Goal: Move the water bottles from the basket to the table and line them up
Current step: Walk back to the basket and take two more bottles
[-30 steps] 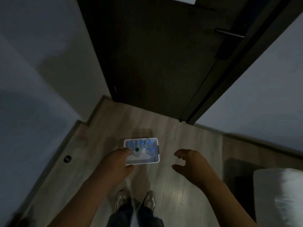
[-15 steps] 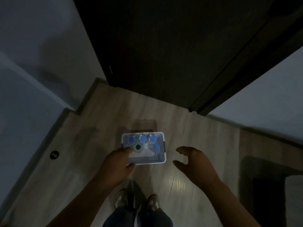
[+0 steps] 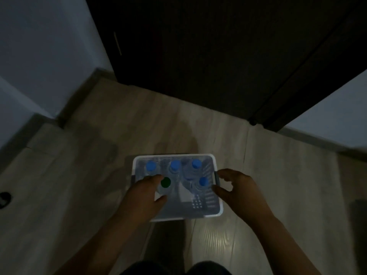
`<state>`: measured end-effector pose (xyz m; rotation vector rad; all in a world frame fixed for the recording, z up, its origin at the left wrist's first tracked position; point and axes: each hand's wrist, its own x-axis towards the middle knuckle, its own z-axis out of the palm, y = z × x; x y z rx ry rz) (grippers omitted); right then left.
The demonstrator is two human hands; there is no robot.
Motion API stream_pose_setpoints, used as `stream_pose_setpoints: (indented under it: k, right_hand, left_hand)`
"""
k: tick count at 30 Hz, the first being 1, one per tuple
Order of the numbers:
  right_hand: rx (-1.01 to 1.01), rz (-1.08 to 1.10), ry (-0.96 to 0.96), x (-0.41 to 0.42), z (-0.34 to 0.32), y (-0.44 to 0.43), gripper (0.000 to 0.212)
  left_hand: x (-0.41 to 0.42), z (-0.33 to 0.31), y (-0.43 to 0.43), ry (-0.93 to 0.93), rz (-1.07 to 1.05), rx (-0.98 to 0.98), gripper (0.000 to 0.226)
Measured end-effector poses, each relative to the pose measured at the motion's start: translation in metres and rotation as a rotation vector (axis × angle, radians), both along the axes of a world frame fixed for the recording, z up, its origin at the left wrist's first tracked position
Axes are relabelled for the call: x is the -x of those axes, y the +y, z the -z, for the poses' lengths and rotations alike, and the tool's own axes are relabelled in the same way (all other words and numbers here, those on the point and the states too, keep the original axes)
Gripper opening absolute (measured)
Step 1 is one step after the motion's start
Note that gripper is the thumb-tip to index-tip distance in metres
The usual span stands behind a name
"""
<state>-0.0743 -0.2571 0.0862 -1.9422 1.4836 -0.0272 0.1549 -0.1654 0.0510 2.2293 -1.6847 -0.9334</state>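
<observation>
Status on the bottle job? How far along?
Done: nothing visible. No table is in view, and the blue-capped bottles, four of them, plus the green-capped bottle stand in the basket on the floor. In hand: the left hand curls round the green-capped bottle; the right hand hovers open by the handle. Left: all five to move and line up.

Pale plank floor (image 3: 79, 175), dark door (image 3: 198, 56) along its far edge; grey walls (image 3: 39, 46) flanking; small round dark fitting (image 3: 4, 198) at floor's left edge.

dim room: pale wood floor (image 3: 278, 175), dark door (image 3: 208, 56), grey walls (image 3: 39, 46).
</observation>
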Motion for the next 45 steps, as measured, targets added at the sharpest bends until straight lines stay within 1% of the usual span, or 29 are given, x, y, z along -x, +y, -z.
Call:
stream_pose_setpoints:
  k: [3,6,9,11,13,16,18,20,25,28,30,34,40,43,45]
  right_hand:
    - [0.055,-0.006,-0.032,-0.003,0.055,-0.004,0.046]
    - [0.114,-0.008,-0.057,-0.006,0.091,-0.006,0.046]
    - [0.162,-0.008,-0.101,-0.006,0.117,-0.009,0.046]
    - [0.170,0.003,-0.148,-0.005,0.129,-0.012,0.046]
    - [0.192,0.008,-0.198,-0.003,0.142,-0.017,0.046]
    - [0.246,0.055,-0.308,-0.004,0.159,-0.021,0.043]
    - [0.283,0.085,-0.376,-0.008,0.167,-0.021,0.040]
    - [0.301,0.094,-0.421,-0.013,0.174,-0.022,0.040]
    - [0.234,0.092,-0.432,-0.025,0.190,-0.036,0.049]
    - [0.249,0.099,-0.452,-0.033,0.196,-0.045,0.051]
    - [0.254,0.111,-0.490,-0.037,0.197,-0.048,0.047]
    - [0.230,0.123,-0.565,-0.044,0.201,-0.048,0.028]
    - [0.233,0.144,-0.624,-0.047,0.211,-0.046,0.028]
    - [0.230,0.179,-0.683,-0.047,0.212,-0.044,0.028]
    - [0.238,0.177,-0.730,-0.047,0.210,-0.039,0.026]
  left_hand:
    - [-0.003,0.048,-0.004,0.044,0.014,0.091,0.049]
    - [-0.009,0.074,-0.003,0.090,0.035,0.212,0.053]
    - [-0.014,0.089,-0.007,0.005,0.100,0.297,0.057]
    - [-0.015,0.098,-0.010,-0.030,0.105,0.335,0.060]
    - [-0.015,0.109,-0.011,0.017,0.096,0.348,0.061]
    - [-0.014,0.124,-0.012,0.138,0.075,0.388,0.059]
    - [-0.012,0.133,-0.012,0.175,0.015,0.425,0.058]
    - [-0.010,0.141,-0.012,0.203,-0.038,0.473,0.051]
    - [-0.006,0.158,-0.013,0.256,-0.078,0.562,0.045]
    - [-0.005,0.166,-0.016,0.247,-0.076,0.586,0.039]
    - [-0.007,0.170,-0.016,0.229,-0.069,0.594,0.040]
    - [-0.006,0.175,-0.013,0.268,-0.083,0.570,0.035]
    - [-0.001,0.181,-0.019,0.349,-0.135,0.530,0.034]
    - [0.001,0.179,-0.020,0.383,-0.139,0.544,0.037]
    - [0.003,0.175,-0.017,0.372,-0.133,0.570,0.033]
